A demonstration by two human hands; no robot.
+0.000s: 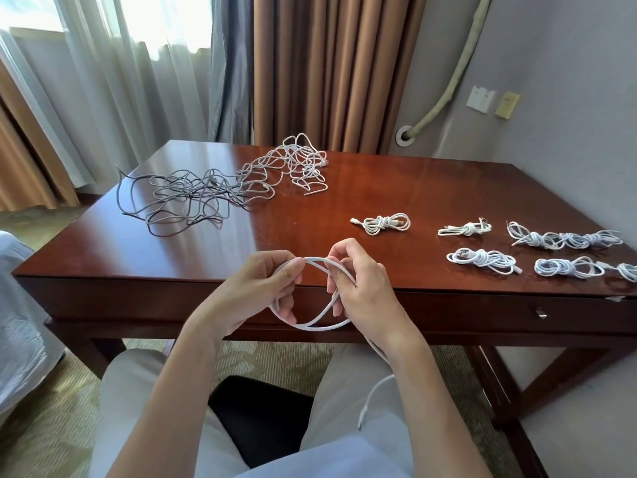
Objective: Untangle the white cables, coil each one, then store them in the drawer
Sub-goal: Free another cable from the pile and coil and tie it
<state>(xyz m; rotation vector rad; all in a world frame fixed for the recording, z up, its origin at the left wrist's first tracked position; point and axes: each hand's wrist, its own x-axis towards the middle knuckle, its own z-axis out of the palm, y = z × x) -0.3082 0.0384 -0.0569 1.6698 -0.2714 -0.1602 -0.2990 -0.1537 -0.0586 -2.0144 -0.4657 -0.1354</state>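
While the person sits at the desk [396, 188], both hands work one white cable [312, 327] in front of its near edge. Left hand [255, 291] pinches the top of the loop between thumb and fingers; right hand [362, 288] has its fingers curled round the same loop, the free end trailing down over the lap. Tangled cables [241, 177] lie at the far left of the desk — coiled bundles [482, 258] sit well apart at the right. Drawer [517, 313] below appears closed
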